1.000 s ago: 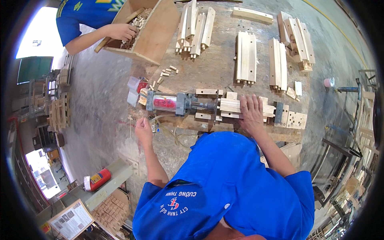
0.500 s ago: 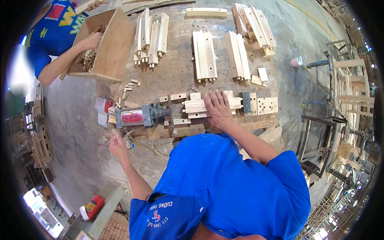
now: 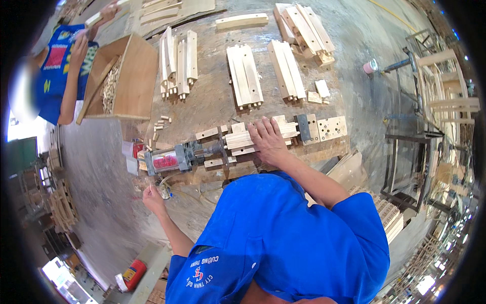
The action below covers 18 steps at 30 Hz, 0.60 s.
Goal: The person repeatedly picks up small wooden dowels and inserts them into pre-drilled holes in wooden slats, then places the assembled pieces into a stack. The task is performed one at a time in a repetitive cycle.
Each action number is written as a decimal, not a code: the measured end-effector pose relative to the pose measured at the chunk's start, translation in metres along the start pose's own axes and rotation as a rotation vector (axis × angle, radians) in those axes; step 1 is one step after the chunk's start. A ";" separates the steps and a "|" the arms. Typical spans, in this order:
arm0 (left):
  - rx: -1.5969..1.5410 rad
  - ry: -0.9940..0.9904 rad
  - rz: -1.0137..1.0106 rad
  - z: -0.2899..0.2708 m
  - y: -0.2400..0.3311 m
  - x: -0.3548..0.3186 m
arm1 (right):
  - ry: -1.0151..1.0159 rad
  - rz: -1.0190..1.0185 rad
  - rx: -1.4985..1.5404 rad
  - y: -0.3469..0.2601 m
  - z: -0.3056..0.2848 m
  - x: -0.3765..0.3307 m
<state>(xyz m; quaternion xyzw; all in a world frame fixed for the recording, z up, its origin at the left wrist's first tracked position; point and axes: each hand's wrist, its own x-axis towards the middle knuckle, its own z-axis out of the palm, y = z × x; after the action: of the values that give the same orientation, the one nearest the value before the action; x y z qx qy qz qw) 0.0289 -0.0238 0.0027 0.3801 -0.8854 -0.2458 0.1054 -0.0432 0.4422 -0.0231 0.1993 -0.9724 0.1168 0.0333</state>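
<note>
By the right hand (image 3: pixel 269 144), a group of pale wooden sticks (image 3: pixel 237 141) is being held down from above; its grip is being spread wide over them, with the thumb side hard to make out. These sticks are lying in the press, between the upright metal plate (image 3: pixel 223 148) and the dark end block (image 3: pixel 303 127). By the left hand (image 3: pixel 153 198), no stick is being touched; its fingers are being bent together near the hose end of the cylinder (image 3: pixel 165 161), and it cannot be told whether something is being pinched there.

The work is being judged as partly done. On the surface (image 3: pixel 210 112) beyond, a middle bundle (image 3: pixel 244 76) and a left bundle (image 3: pixel 174 63) are already showing pegs in their near ends. The sticks in the press seem to be still waiting for completion, since narrow ends are sticking out toward the end block. Loose pegs (image 3: pixel 160 123) are remaining, and many more are being kept in the wooden box (image 3: pixel 134 76).

The middle of the pressed sticks is being covered by the hand, and their underside is being hidden. What is being held by the other person's hand (image 3: pixel 79 48) is too small to tell.
</note>
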 end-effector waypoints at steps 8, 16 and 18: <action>0.377 0.035 0.218 0.001 0.042 -0.004 | -0.056 -0.030 0.142 0.014 -0.022 0.003; 0.422 0.025 0.226 -0.007 0.086 -0.021 | -0.129 -0.126 0.013 0.045 -0.026 0.008; 0.460 0.042 0.215 -0.009 0.089 -0.026 | -0.068 -0.167 -0.010 0.044 -0.022 0.010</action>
<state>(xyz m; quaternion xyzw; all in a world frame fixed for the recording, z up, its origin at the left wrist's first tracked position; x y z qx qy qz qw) -0.0047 0.0441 0.0563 0.3029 -0.9510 -0.0175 0.0598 -0.0695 0.4829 -0.0102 0.2835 -0.9535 0.1017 0.0110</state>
